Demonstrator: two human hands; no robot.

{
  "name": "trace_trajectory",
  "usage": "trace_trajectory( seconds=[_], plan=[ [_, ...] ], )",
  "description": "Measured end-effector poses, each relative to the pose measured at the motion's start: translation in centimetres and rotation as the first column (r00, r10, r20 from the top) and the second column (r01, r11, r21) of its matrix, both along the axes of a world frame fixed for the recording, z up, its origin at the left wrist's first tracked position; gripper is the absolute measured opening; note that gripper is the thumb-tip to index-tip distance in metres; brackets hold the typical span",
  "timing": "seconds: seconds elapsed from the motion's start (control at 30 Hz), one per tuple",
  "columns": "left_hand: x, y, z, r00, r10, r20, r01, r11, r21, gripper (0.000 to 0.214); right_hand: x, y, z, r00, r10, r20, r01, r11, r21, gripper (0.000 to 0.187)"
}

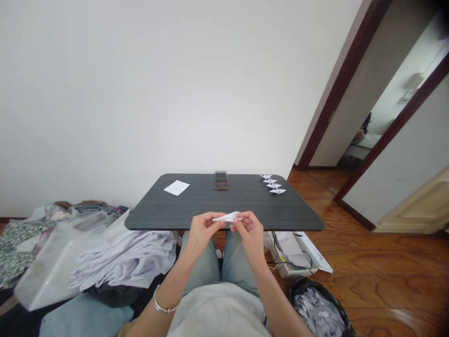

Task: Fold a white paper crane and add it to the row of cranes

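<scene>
A small white folded paper (227,217) is held between both hands just above the near edge of the dark table (196,208). My left hand (202,229) pinches its left end, fingers closed on it. My right hand (248,228) pinches its right end, fingers closed too. A silver bangle sits on my left wrist.
A white paper sheet (177,187) lies at the table's back left, a phone (221,180) at back centre, several folded paper cranes (272,184) in a row at back right. Clothes and plastic bags (87,252) pile at left. A bin of paper scraps (317,309) stands at right, near an open doorway.
</scene>
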State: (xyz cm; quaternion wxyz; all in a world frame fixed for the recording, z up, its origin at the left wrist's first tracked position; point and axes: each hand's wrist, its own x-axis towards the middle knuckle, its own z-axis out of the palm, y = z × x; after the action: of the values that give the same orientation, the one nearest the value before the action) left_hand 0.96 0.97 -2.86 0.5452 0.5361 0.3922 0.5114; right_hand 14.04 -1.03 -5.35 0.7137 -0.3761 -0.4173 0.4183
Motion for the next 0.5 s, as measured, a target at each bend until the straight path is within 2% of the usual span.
trace_trajectory(
  seconds=[0.27, 0.5],
  plan=[
    [0.1, -0.04, -0.01, 1.0, -0.006, -0.003, 0.006, 1.0, -0.029, 0.025, -0.22, -0.01, 0.17, 0.999, 0.031, -0.023, -0.032, 0.999, -0.019, 0.023],
    [0.04, 0.05, -0.31, 0.999, -0.045, -0.028, 0.045, 0.999, -0.007, 0.025, -0.11, -0.01, 0.16, 1.0, 0.014, -0.01, -0.014, 1.0, 0.021, 0.019]
  ],
)
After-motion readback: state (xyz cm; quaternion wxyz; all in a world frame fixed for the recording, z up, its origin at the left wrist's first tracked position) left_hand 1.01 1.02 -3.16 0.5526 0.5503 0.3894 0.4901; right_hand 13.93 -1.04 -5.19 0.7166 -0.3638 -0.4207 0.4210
